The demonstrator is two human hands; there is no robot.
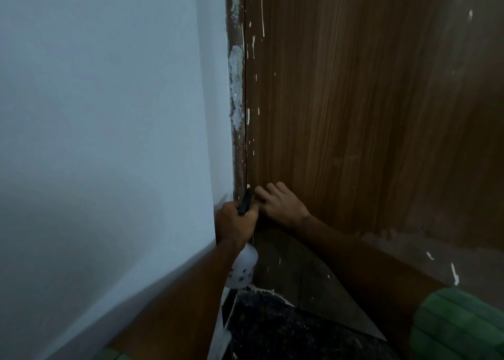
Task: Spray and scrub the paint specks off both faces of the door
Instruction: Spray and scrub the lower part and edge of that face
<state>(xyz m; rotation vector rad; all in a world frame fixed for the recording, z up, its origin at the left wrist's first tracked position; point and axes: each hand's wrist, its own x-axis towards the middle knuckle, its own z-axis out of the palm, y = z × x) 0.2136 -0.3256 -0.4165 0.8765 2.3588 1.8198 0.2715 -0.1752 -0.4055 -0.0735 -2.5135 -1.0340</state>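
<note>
- The door (354, 100), brown wood grain, stands right of the white wall (109, 114); white paint specks (248, 115) dot its left edge and the frame strip (236, 87).
- Left hand (234, 223) grips a dark tool (245, 201), seemingly a spray trigger, low at the door edge.
- Right hand (278, 201) rests on the door, fingers loosely bent, holding nothing.
- A white bottle (242, 269) hangs below the left hand; contents not visible.
- Risk: spray aimed this near the seam could wet the wall.
</note>
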